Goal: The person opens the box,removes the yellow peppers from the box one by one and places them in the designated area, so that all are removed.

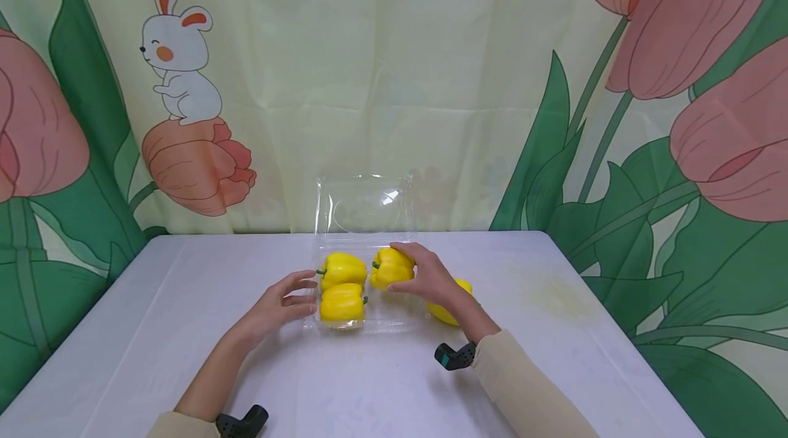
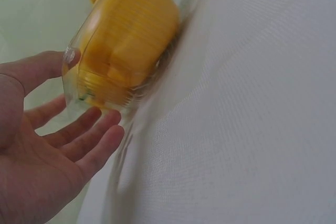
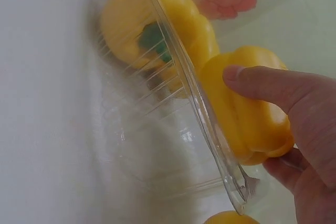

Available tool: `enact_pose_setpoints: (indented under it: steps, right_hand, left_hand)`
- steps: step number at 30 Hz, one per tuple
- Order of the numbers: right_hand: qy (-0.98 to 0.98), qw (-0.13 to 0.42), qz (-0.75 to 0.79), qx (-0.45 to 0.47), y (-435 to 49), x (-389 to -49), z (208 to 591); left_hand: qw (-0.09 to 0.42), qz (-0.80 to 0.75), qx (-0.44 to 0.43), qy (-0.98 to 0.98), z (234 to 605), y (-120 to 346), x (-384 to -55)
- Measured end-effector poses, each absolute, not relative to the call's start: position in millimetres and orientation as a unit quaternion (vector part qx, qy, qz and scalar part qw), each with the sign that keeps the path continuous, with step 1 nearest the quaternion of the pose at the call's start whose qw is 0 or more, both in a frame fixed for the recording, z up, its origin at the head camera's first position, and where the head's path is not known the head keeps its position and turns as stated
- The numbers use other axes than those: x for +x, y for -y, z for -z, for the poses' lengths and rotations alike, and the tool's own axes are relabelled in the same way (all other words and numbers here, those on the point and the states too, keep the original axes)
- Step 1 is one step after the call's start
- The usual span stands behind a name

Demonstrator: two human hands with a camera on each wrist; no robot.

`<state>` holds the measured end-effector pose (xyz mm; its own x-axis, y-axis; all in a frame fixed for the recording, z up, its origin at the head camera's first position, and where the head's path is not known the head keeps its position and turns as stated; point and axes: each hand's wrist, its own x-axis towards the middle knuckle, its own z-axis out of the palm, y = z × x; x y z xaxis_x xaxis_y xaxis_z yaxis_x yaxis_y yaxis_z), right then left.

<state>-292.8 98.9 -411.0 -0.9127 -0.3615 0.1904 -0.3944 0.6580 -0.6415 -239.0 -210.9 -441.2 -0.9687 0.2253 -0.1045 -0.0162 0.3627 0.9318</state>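
Observation:
A clear plastic clamshell box [image 1: 394,320] stands on the table with its lid [image 1: 366,209] raised at the back. Two yellow bell peppers lie in its left half, a back one [image 1: 343,269] and a front one [image 1: 342,303]. My right hand [image 1: 427,275] grips another yellow bell pepper [image 3: 247,103] between thumb and fingers, at the back right of the box above its rim. With loosely extended fingers, my left hand [image 1: 280,304] is at the box's left wall; in the left wrist view its thumb touches the rim [image 2: 70,56].
One more yellow bell pepper [image 1: 444,311] rests on the table right of the box, partly hidden by my right wrist. The white-covered table [image 1: 185,301] reaches back to a printed curtain [image 1: 382,82]. A black wrist device [image 1: 455,356] sits at each sleeve.

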Motion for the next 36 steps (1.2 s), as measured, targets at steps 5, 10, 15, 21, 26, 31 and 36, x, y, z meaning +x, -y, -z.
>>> enact_pose_setpoints:
  steps: [5,10,15,21,26,31,36]
  right_hand:
    - [0.906,0.026,-0.364,0.212,-101.4,-291.3,409.7]
    - [0.907,0.030,-0.365,0.209,-102.1,-290.6,407.4]
    - [0.908,0.032,-0.364,0.204,-102.5,-290.7,406.8]
    - [0.908,0.033,-0.368,0.199,-104.0,-290.5,406.4]
    - [0.907,0.031,-0.371,0.196,-105.6,-290.1,406.0]
    - [0.906,0.031,-0.375,0.192,-107.1,-288.7,405.3]
    - [0.905,0.035,-0.378,0.192,-108.4,-288.4,404.4]
  left_hand:
    - [0.108,-0.561,0.061,-0.819,441.0,211.0,-238.7]
    - [0.107,-0.561,0.064,-0.819,441.6,211.0,-238.6]
    - [0.106,-0.560,0.067,-0.819,442.4,211.4,-239.2]
    - [0.106,-0.557,0.068,-0.821,441.6,210.9,-238.7]
    - [0.105,-0.558,0.069,-0.820,441.0,210.9,-238.6]
    - [0.106,-0.558,0.068,-0.820,441.6,211.0,-238.9]
    - [0.107,-0.559,0.067,-0.819,441.8,211.0,-239.5]
